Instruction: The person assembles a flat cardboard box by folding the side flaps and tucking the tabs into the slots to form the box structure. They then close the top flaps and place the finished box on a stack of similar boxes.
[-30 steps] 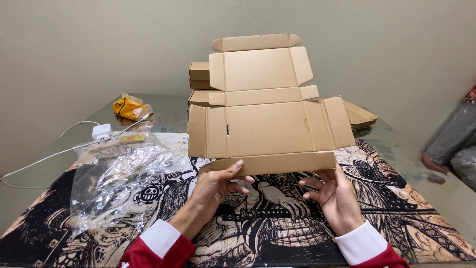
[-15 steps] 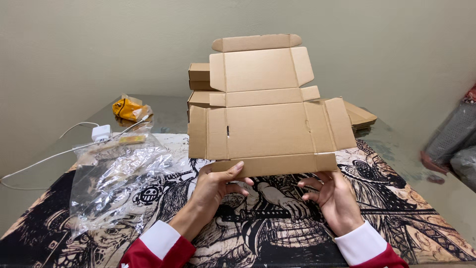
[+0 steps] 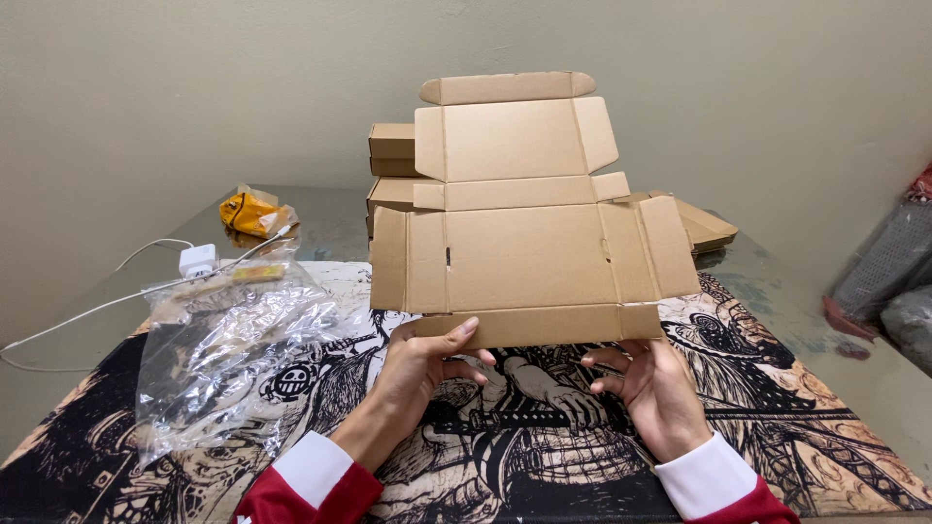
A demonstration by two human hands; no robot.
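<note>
Cardboard box blank [image 3: 529, 233], unfolded, held upright above bench [image 3: 796, 291]. Left hand [image 3: 427, 364] and right hand [image 3: 655, 383] fingers pinch its bottom flap. Looks light, stiff, bends at creases; best gripped near edges. Plastic bag [image 3: 228, 359] lies left, stacked boxes [image 3: 393, 165] behind; room open right.

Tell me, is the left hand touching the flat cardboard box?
Touching. The head view shows the left hand gripping the bottom flap of the flat cardboard box, its thumb pressed on the front.
</note>
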